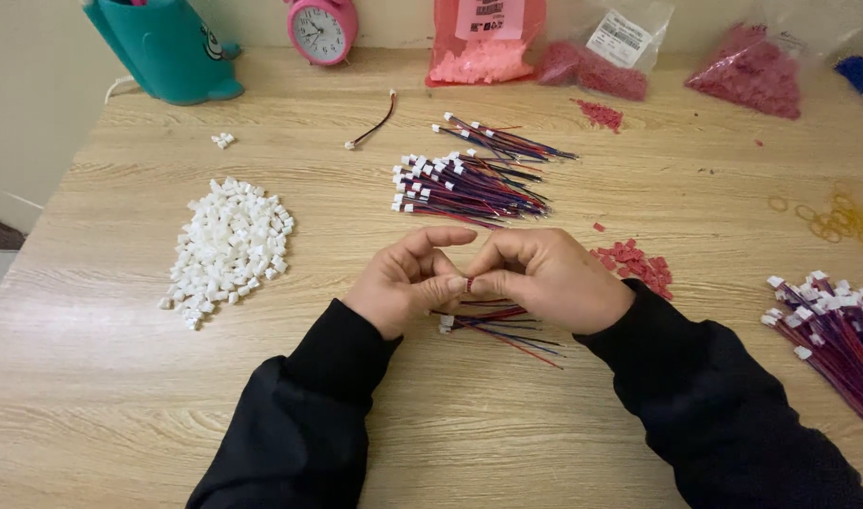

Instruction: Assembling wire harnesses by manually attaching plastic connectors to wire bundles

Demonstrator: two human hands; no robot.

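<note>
Far left on the worktop (120,396) sits a heap of small white connector housings (229,247), with a few strays (223,140) nearer the teal container (167,47) and the pink alarm clock (322,30) at the back edge. A single lead (375,123) lies alone, then comes a fanned bundle of red, blue and black wires with white plugs (464,184).

Now the centre. The left hand (408,278) closes its grip, thumb and forefinger pinched tight on a tiny red housing (469,284) right where the two hands meet. The right hand (549,278) is closed too, its fingertips pressed to the same spot; it seems to be feeding a wire end in, though the contact itself is hidden by the fingers. Just beneath the hands a small bunch of loose wires (497,325) trails on the wood.

To do this well, I'd judge the left pinch should keep the housing square and steady while the right holds the wire close to its tip, so it goes in straight rather than buckling. Checking colour order matters too.

Right of the hands, a scatter of red housings (634,264) lies within easy reach. Bags of pink and red parts (483,47) line the back, some rubber bands (832,219) lie further over, and another wire bundle (832,330) rests at the far right edge.
</note>
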